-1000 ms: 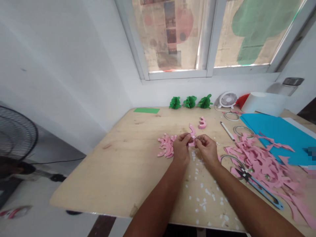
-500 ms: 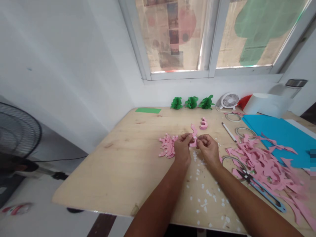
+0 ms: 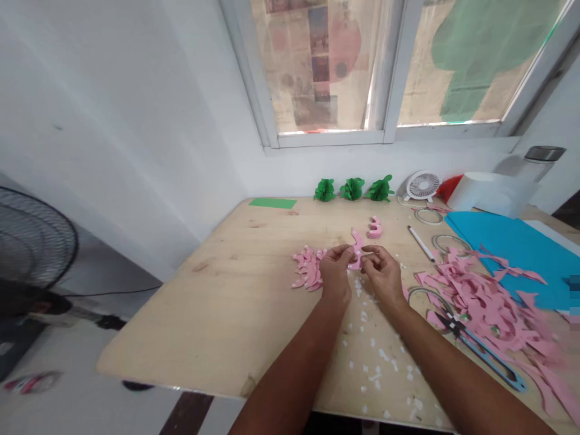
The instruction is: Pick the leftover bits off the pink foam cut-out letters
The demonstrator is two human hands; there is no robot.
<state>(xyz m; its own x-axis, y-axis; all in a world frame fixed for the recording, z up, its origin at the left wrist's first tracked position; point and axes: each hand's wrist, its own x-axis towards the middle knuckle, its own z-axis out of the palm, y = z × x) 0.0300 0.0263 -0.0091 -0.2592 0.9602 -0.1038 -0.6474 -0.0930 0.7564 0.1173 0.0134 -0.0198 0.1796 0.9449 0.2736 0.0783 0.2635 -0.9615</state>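
Observation:
My left hand (image 3: 335, 269) and my right hand (image 3: 383, 270) meet over the middle of the wooden table (image 3: 235, 302), fingers pinched together on a curved pink paper piece (image 3: 357, 246) that sticks up between them. Just left of my left hand lies a small pile of pink curved paper petals (image 3: 307, 269). Another small pink stack (image 3: 374, 227) rests further back on the table. White paper bits (image 3: 376, 356) are scattered beneath my forearms.
Scissors (image 3: 475, 344) lie at the right among a heap of pink paper scraps (image 3: 480, 296). Blue paper (image 3: 512, 248), a pen (image 3: 420, 243), tape rings, a small white fan (image 3: 422, 184) and three green paper balls (image 3: 352, 188) sit further back. A standing fan (image 3: 31, 248) is at far left.
Both hands stay pinched on the pink piece with only slight finger movement; the view has shifted a little.

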